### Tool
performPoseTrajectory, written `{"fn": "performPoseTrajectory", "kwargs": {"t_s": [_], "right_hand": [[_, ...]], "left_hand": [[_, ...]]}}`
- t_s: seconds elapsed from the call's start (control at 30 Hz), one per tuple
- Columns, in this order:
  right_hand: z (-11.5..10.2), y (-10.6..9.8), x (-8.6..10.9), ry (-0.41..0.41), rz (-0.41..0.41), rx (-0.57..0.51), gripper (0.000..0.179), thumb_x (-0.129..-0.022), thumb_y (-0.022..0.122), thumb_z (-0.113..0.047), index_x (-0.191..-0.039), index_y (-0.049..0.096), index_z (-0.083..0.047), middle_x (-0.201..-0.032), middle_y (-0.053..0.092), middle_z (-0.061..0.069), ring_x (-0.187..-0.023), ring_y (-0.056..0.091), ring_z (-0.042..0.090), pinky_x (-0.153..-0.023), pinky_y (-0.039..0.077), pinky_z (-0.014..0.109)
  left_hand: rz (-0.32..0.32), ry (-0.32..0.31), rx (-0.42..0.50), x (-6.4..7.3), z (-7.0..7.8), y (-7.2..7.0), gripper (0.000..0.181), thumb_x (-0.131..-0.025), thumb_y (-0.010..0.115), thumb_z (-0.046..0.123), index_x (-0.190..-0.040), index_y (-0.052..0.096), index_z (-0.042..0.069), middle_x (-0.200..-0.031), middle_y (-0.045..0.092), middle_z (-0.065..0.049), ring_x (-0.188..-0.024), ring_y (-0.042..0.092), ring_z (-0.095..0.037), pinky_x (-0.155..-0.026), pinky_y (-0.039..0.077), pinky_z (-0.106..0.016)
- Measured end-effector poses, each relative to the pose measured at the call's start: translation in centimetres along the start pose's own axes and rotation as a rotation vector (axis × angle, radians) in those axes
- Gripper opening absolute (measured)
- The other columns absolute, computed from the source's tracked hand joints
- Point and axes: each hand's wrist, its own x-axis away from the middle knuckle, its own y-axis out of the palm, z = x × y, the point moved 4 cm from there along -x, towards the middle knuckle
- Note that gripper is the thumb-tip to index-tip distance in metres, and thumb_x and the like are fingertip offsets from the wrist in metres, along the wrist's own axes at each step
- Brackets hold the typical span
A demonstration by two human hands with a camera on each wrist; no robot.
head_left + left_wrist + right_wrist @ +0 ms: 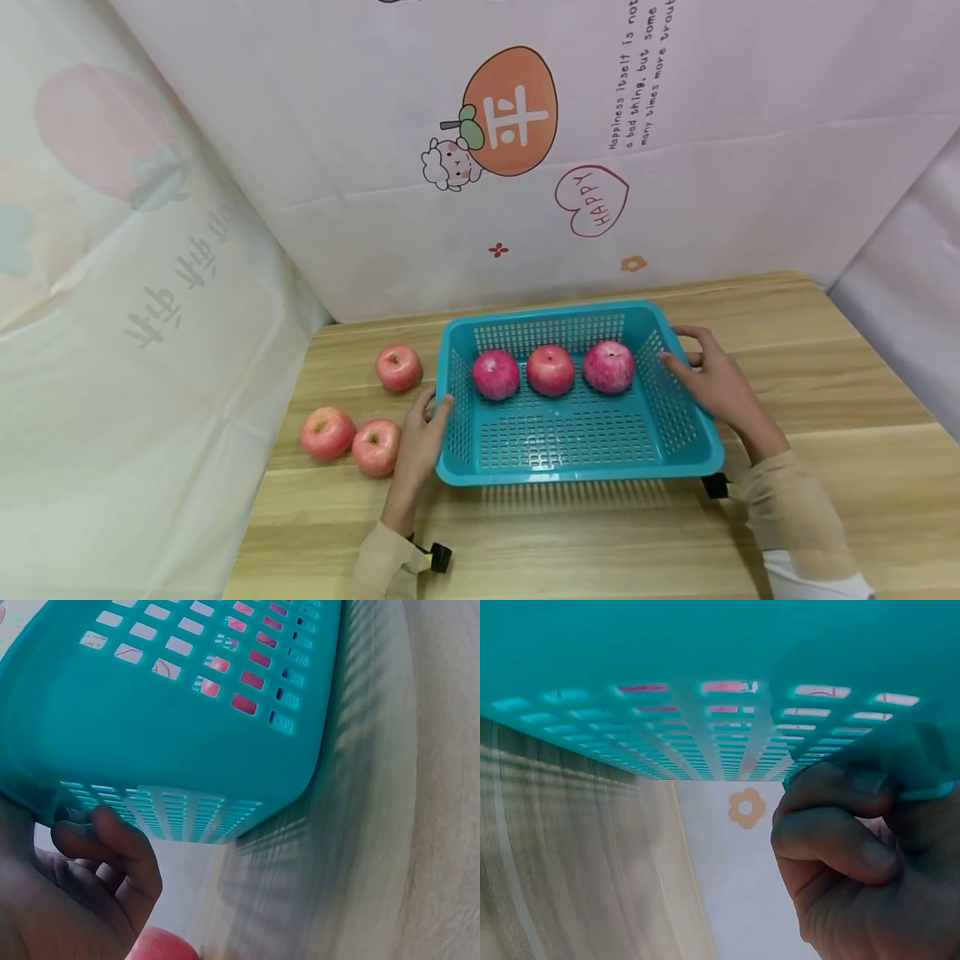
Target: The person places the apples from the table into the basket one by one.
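Note:
A turquoise plastic basket (566, 437) with slotted walls is held by its two short ends. Three apples lie in a row along its far side: a left apple (496, 374), a middle apple (551, 370) and a right apple (609, 367). My left hand (422, 437) grips the left rim, thumb over the edge and fingers curled outside. On the opposite rim my right hand (712, 379) holds on, its curled fingers (829, 844) against the outer wall. Both wrist views show a gap between the basket's underside and the table.
Left of the basket on the wooden table (570, 542) are a far apple (398, 367), a leftmost apple (327, 433) and an apple (377, 447) close beside my left hand. A printed white cloth (420, 250) hangs behind the table, with more cloth at both sides.

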Motion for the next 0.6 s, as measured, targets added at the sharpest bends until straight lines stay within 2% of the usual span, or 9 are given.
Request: {"fn": "performPoseTrajectory", "kwargs": {"t_s": [0.13, 0.3, 0.53, 0.6], "right_hand": [[0.1, 0.0, 0.1, 0.016, 0.01, -0.005, 0.074, -0.111, 0.054, -0.041, -0.165, 0.024, -0.001, -0.131, 0.062, 0.045, -0.094, 0.078, 0.038, -0.064, 0.066, 0.039], [0.3, 0.1, 0.1, 0.026, 0.011, -0.028, 0.074, -0.111, 0.053, -0.041, -0.165, 0.024, -0.001, -0.132, 0.061, 0.045, -0.092, 0.078, 0.037, -0.063, 0.066, 0.039], [0.4, 0.0, 0.0, 0.02, 0.02, -0.027, 0.073, -0.111, 0.053, -0.042, -0.165, 0.025, -0.002, -0.132, 0.062, 0.045, -0.092, 0.078, 0.037, -0.064, 0.066, 0.04], [0.3, 0.1, 0.0, 0.019, 0.021, -0.031, 0.073, -0.111, 0.054, -0.042, -0.165, 0.025, -0.002, -0.131, 0.062, 0.045, -0.091, 0.078, 0.036, -0.064, 0.066, 0.04]], "left_hand": [[0.051, -0.013, -0.04, -0.1, 0.1, -0.3, 0.048, -0.11, 0.055, 0.044, -0.145, 0.061, 0.012, -0.116, 0.077, -0.017, -0.098, 0.074, -0.024, -0.086, 0.064, -0.041], [0.094, -0.008, -0.042, -0.2, 0.3, -0.9, 0.047, -0.109, 0.057, 0.042, -0.143, 0.064, 0.01, -0.116, 0.077, -0.018, -0.096, 0.075, -0.023, -0.086, 0.063, -0.04], [0.104, 0.027, -0.107, -0.6, 0.6, -1.7, 0.042, -0.108, 0.059, 0.039, -0.139, 0.067, 0.012, -0.113, 0.079, -0.014, -0.094, 0.074, -0.021, -0.083, 0.059, -0.033], [0.11, 0.045, -0.126, -0.8, 0.8, -2.0, 0.039, -0.108, 0.059, 0.038, -0.137, 0.069, 0.013, -0.105, 0.079, -0.01, -0.089, 0.071, -0.018, -0.077, 0.056, -0.029]]}}
